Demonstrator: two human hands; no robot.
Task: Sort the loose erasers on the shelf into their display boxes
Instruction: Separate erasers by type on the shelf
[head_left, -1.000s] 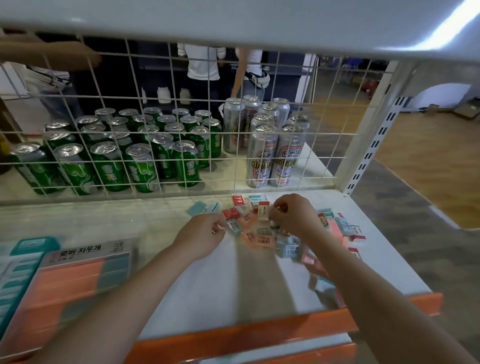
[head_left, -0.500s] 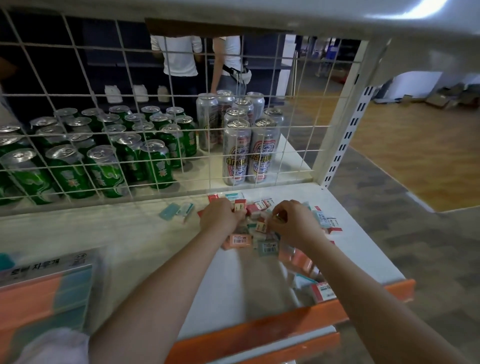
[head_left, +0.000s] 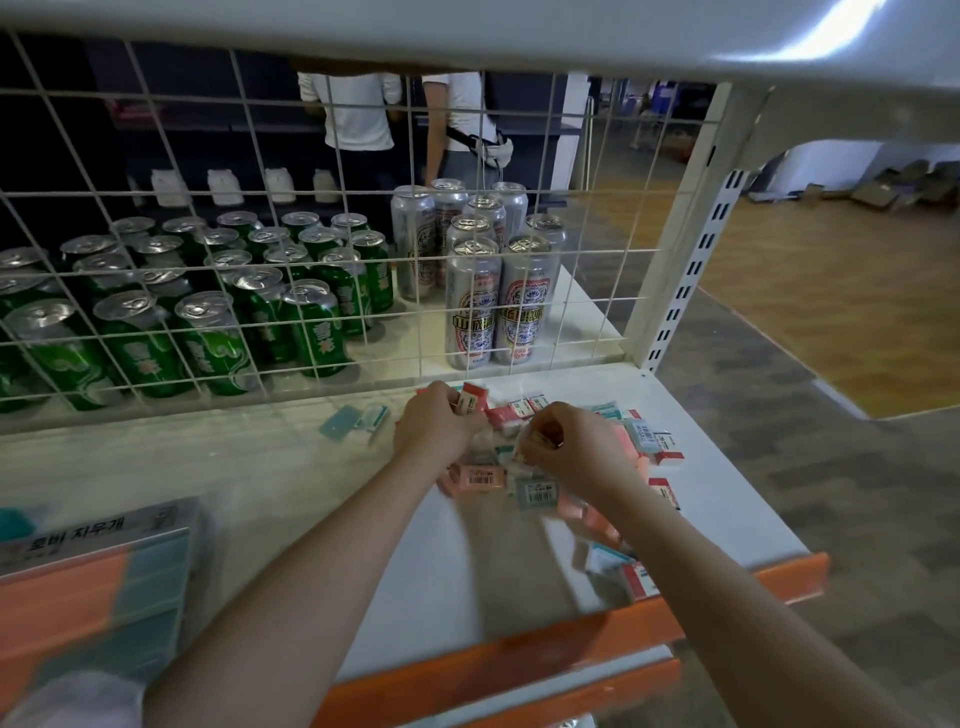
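Head view: both forearms reach forward over a white shelf (head_left: 332, 499) with an orange front edge.
Erasers: a loose pile of erasers (head_left: 524, 467), pink, teal and red-labelled, lies on the right half of the shelf, spreading toward the front right corner; two teal erasers (head_left: 354, 420) lie apart to the left of the pile.
Left hand (head_left: 434, 428): over the back of the pile, fingers curled around a red-and-white eraser (head_left: 471, 401).
Right hand (head_left: 569, 449): over the middle of the pile, fingers curled and pinched together on something small that I cannot make out.
Display box (head_left: 98, 582): at the front left of the shelf, well apart from the pile, with orange and teal rows inside.
Behind: a wire grid (head_left: 260, 249), then green cans (head_left: 208, 312) and taller silver cans (head_left: 493, 291).
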